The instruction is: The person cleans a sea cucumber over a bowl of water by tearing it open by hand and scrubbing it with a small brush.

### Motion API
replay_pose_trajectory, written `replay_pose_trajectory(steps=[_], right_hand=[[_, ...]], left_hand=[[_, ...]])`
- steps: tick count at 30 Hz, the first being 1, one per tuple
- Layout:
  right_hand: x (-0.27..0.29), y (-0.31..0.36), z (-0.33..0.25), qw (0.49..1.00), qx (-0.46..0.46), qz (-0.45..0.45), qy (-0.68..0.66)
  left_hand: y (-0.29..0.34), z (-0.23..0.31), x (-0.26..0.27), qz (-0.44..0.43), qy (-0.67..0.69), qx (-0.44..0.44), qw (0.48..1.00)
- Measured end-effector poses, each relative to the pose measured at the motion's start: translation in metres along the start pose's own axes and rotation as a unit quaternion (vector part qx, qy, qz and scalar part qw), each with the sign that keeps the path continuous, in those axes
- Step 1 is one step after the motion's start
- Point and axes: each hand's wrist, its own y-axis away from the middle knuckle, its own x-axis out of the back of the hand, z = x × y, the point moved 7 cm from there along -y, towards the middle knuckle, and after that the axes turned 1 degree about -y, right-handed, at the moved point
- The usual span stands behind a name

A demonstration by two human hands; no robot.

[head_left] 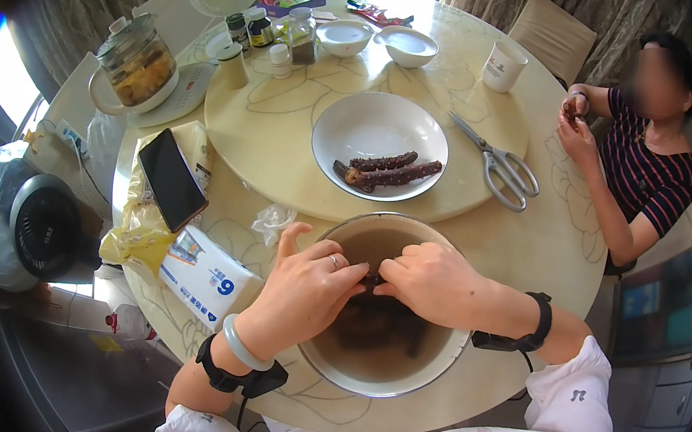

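Steel basin (457, 351) was glossy; plate (357, 122) glazed white ceramic; scissors (499, 163) shiny metal; tabletop (550, 241) polished stone-like, smooth.

Dark item pinched between left hand (305, 289) and right hand (433, 280): mostly hidden by fingers, kind unclear. Pieces in murky water of metal bowl (440, 367): indistinct. Small thing in far-right person's hands (575, 123): too small. Near sleeves cut by edge.

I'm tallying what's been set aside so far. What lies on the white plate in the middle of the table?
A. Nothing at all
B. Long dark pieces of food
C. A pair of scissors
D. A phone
B: long dark pieces lie on the white plate; the scissors rest on the table beside it, and the phone lies off to the left.
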Motion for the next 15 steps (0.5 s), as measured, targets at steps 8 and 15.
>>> replay_pose_trajectory(steps=[8,15], right_hand=[[0.001,-0.001,-0.006,0.999,0.034,0.016,0.03],[0.029,0.0,-0.009,0.995,0.015,0.097,0.0]], left_hand=[[0.002,-0.004,-0.009,-0.055,0.002,0.009,0.998],[-0.002,0.001,0.001,-0.02,0.039,-0.001,0.999]])
